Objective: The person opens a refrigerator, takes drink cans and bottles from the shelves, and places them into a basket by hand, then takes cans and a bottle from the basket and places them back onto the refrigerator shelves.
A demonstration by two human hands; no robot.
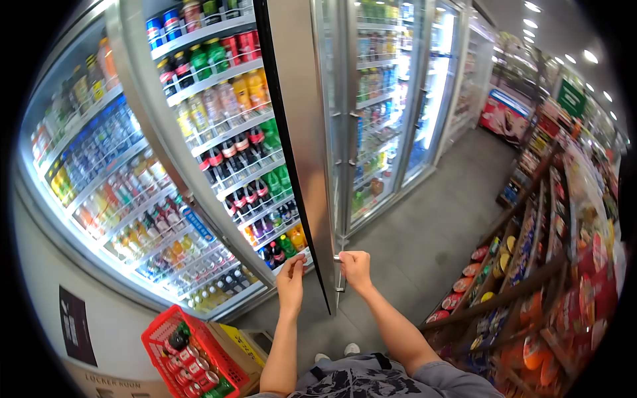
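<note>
My right hand (356,268) is wrapped around the metal handle (340,273) of a cooler door (302,99). The door stands swung open, seen nearly edge-on, with a black seal along its left side. My left hand (290,280) is raised on the inner side of the door, fingers loosely curled and apart from the thumb, with nothing visible in it. Whether its fingertips touch the door seal I cannot tell. Behind the left hand, the open cooler's shelves (219,139) carry rows of bottles and cans.
A red basket (154,331) holding cans and bottles stands at lower left, beside a cardboard box (232,341). More glass-door coolers (378,99) line the wall ahead. Snack racks (531,265) stand on the right, across the grey tiled floor (411,245).
</note>
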